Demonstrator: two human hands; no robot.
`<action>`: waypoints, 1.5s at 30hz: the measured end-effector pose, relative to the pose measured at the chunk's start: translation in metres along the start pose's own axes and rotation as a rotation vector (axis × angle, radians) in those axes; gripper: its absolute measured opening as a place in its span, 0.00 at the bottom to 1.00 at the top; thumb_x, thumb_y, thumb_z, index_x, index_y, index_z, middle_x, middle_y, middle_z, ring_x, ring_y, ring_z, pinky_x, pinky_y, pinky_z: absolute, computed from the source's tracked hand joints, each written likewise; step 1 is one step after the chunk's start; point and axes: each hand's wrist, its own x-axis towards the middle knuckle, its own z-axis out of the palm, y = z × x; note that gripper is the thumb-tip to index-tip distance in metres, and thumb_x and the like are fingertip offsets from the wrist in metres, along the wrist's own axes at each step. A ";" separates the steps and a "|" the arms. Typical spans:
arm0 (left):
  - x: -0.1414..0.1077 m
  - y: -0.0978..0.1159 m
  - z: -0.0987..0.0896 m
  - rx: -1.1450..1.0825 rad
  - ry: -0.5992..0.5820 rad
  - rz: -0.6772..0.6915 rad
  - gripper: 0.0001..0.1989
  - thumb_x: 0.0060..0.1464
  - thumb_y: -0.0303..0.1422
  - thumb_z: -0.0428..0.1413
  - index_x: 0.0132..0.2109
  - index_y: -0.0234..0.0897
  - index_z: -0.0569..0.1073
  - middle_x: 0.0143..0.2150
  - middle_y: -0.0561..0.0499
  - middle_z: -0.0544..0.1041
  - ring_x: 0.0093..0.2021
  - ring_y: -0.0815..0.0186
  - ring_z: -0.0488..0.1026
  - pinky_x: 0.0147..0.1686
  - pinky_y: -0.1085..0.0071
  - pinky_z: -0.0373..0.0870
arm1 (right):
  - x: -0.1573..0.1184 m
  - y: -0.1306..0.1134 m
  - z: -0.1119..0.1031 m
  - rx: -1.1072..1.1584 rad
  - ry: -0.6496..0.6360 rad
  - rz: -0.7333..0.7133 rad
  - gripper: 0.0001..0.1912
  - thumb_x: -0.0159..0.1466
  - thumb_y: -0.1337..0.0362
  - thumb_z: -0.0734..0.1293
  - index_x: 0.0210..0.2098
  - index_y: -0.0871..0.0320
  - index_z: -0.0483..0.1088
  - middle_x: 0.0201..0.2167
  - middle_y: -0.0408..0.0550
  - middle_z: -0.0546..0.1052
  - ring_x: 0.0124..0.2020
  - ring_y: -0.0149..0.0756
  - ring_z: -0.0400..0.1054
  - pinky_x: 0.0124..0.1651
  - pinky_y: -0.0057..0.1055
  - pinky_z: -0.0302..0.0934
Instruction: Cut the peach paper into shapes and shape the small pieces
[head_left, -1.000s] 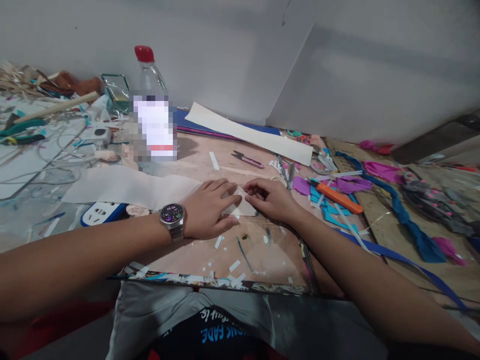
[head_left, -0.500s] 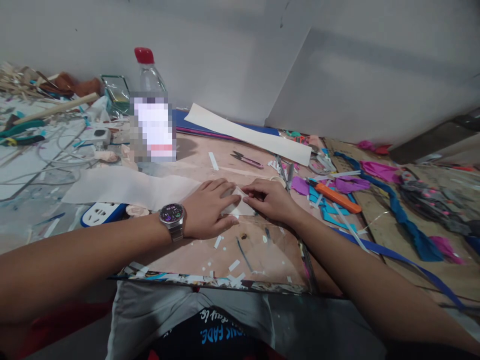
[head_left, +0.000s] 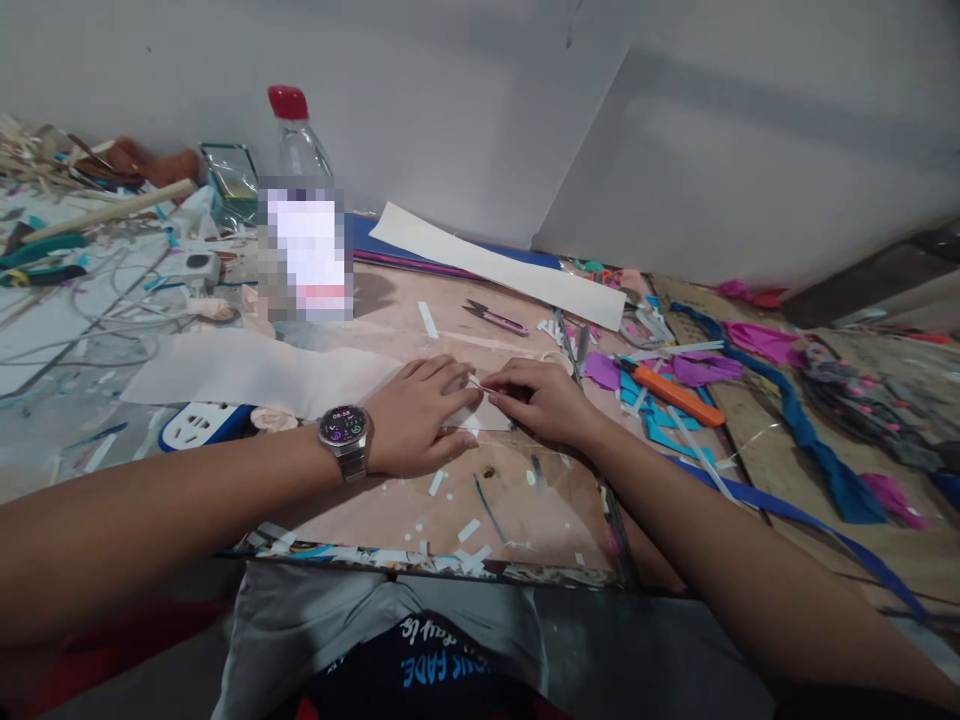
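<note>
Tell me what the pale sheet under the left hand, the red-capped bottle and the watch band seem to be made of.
Pale sheet: paper or thin fabric, matte; it lies in soft waves without shine. Red-capped bottle: probably clear, glossy plastic; its neck is see-through, though glass is possible. Watch band: likely metal, from its silvery, linked sheen.

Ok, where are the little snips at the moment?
In the head view, the snips lie on the table right of the red-capped bottle, between the right hand and the long cream strip.
</note>
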 end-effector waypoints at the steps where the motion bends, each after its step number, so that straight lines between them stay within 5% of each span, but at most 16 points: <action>1: 0.000 0.000 0.000 0.001 0.000 -0.001 0.25 0.64 0.50 0.53 0.61 0.41 0.70 0.69 0.39 0.65 0.69 0.45 0.60 0.66 0.46 0.59 | 0.000 0.000 0.000 0.000 -0.003 -0.001 0.10 0.67 0.62 0.69 0.46 0.55 0.81 0.34 0.48 0.80 0.34 0.34 0.72 0.37 0.31 0.64; 45: -0.001 0.004 -0.003 0.057 -0.015 -0.026 0.25 0.65 0.47 0.53 0.61 0.38 0.71 0.71 0.39 0.63 0.72 0.44 0.57 0.68 0.46 0.59 | 0.001 -0.004 0.000 0.004 -0.006 0.015 0.10 0.67 0.63 0.69 0.45 0.58 0.81 0.35 0.49 0.81 0.34 0.33 0.73 0.39 0.31 0.64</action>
